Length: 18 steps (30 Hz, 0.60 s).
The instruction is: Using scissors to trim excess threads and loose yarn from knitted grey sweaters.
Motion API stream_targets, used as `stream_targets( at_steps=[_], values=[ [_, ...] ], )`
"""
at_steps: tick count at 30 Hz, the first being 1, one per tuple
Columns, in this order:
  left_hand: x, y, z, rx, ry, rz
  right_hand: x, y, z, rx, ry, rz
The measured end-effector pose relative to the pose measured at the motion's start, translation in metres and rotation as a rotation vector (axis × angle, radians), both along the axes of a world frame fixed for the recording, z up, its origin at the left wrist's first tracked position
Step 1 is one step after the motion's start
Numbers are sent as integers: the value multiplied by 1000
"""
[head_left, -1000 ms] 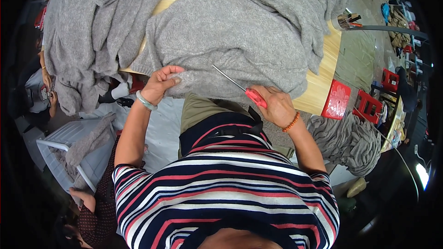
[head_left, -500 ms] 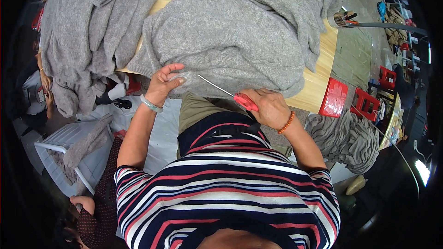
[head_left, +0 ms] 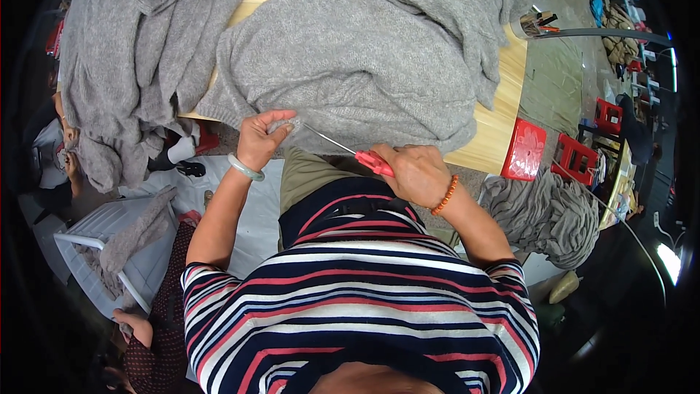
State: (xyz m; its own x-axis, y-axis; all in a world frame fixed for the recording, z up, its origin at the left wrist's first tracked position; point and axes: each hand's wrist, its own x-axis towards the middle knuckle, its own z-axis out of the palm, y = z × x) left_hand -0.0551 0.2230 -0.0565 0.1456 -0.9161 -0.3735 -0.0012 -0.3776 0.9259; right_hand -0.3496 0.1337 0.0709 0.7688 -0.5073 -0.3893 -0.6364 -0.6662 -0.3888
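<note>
A fuzzy grey knitted sweater point(head_left: 328, 44) lies spread over the table's near edge, its lower edge bunched toward me. My left hand point(head_left: 259, 142), with a pale bangle at the wrist, is closed in a pinch on a bit of that edge. In my right hand point(head_left: 419, 175), which wears an orange bead bracelet, is a red-handled tool point(head_left: 374, 163) with a thin metal shaft. The shaft points left, its tip right by the pinched knit at my left thumb. Too small to make out is the tip's shape.
More grey sweaters point(head_left: 109, 58) drape over the light wooden table point(head_left: 503, 128). A holder with tools point(head_left: 536, 24) stands at its right corner. Right of me are red stools point(head_left: 525, 149) and a pile of grey knitwear point(head_left: 554, 219); at left, a white plastic stool point(head_left: 138, 230) and other people.
The red-handled tool and my right hand have moved slightly left, bringing the shaft tip to the knit at my left fingers. My left hand has shifted slightly, still pinching the edge.
</note>
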Motion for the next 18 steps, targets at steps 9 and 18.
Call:
stream_targets(
  at_steps=[9,18],
  values=[
    [-9,2,16,-186,-291,-97,2,-4,3,18,-39,-7],
    [-3,4,-5,-247,-241,-72,-13,-7,-1,26,24,-40]
  ],
)
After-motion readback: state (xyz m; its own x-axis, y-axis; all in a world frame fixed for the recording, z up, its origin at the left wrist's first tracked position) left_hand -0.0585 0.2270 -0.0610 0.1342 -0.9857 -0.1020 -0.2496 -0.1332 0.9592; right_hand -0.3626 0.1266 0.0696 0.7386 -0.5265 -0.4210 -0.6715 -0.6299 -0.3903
